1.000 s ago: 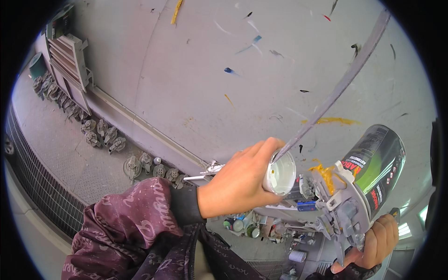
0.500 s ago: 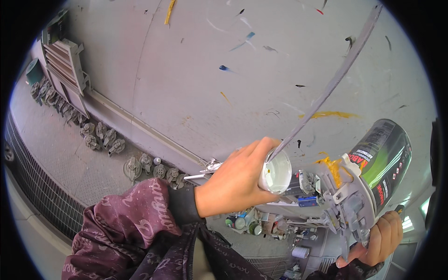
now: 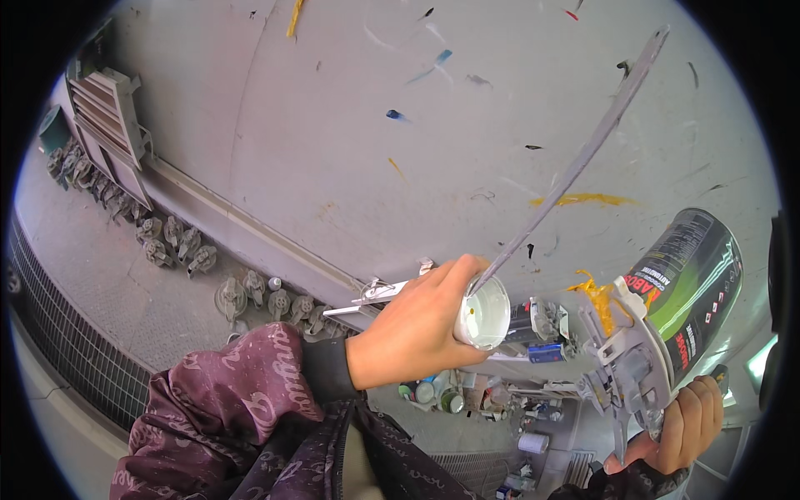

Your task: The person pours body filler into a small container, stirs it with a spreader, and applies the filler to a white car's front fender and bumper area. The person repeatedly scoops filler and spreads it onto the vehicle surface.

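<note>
My left hand (image 3: 412, 337) is wrapped round a small white cup (image 3: 492, 321), whose open top faces me with a small yellow spot inside. A long grey stirring stick (image 3: 575, 171) stands in the cup and leans up to the right, its lower end at the rim near my thumb. At the right, my right hand (image 3: 687, 425) grips the handle of a grey pouring lid (image 3: 646, 354) fitted on a black and green paint can (image 3: 679, 279). The can lies tilted, its lid toward the cup but apart from it. Yellow paint (image 3: 596, 300) coats the lid's spout.
A paint-smeared grey surface (image 3: 333, 125) spreads before me. On the floor at the left stand several dusty grey lids (image 3: 171, 242), near a slatted rack (image 3: 108, 117) and a floor grating (image 3: 71, 358). Below the cup are several cans and containers (image 3: 450, 392) and a white roll (image 3: 533, 442).
The cup and stirring stick have shifted slightly left and the stick's upper end sits lower. The paint can has moved a little right, away from the cup. Both grips are unchanged.
</note>
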A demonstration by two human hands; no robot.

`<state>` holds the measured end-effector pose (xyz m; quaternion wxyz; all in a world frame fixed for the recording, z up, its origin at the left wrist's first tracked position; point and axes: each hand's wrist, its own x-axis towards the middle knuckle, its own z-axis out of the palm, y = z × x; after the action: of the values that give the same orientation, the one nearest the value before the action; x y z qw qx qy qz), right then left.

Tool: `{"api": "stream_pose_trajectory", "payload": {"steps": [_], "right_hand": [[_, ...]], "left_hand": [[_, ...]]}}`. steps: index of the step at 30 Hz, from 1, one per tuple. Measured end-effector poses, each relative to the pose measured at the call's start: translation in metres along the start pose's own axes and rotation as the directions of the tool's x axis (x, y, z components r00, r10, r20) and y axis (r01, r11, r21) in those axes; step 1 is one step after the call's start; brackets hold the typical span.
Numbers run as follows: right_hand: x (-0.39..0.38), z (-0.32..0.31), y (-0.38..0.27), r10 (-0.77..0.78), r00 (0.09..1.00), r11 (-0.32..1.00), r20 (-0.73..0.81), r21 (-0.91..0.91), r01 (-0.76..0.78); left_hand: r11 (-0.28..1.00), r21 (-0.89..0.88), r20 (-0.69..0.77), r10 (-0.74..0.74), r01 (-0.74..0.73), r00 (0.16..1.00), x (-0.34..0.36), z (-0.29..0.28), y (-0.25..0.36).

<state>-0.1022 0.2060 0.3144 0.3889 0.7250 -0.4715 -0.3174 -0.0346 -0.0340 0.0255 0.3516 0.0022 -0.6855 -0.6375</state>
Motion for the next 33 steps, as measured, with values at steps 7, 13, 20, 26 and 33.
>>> {"api": "stream_pose_trajectory", "payload": {"steps": [7, 13, 20, 26, 33], "right_hand": [[0.004, -0.007, 0.001, 0.019, 0.998, 1.0, 0.054, 0.012, -0.02], [0.004, -0.01, 0.006, -0.02, 1.0, 0.999, 0.0, 0.04, 0.02], [-0.007, -0.017, 0.004, 0.009, 0.999, 0.998, 0.047, 0.063, -0.012], [-0.012, 0.003, 0.007, 0.006, 0.998, 0.995, -0.065, 0.097, 0.001], [-0.016, 0.041, -0.022, 0.181, 0.978, 0.969, -0.105, 0.187, -0.159]], "left_hand": [[1.0, -0.02, 0.0, -0.016, 0.016, 1.0, -0.001, 0.001, -0.001], [0.999, -0.042, 0.008, -0.013, 0.014, 1.0, -0.001, 0.004, 0.002], [0.999, -0.036, 0.017, -0.01, 0.011, 1.0, 0.0, 0.005, 0.006], [1.0, 0.011, 0.014, -0.009, 0.009, 1.0, 0.002, 0.006, 0.005], [0.998, 0.049, 0.028, -0.044, 0.043, 0.999, 0.002, 0.007, -0.004]]}}
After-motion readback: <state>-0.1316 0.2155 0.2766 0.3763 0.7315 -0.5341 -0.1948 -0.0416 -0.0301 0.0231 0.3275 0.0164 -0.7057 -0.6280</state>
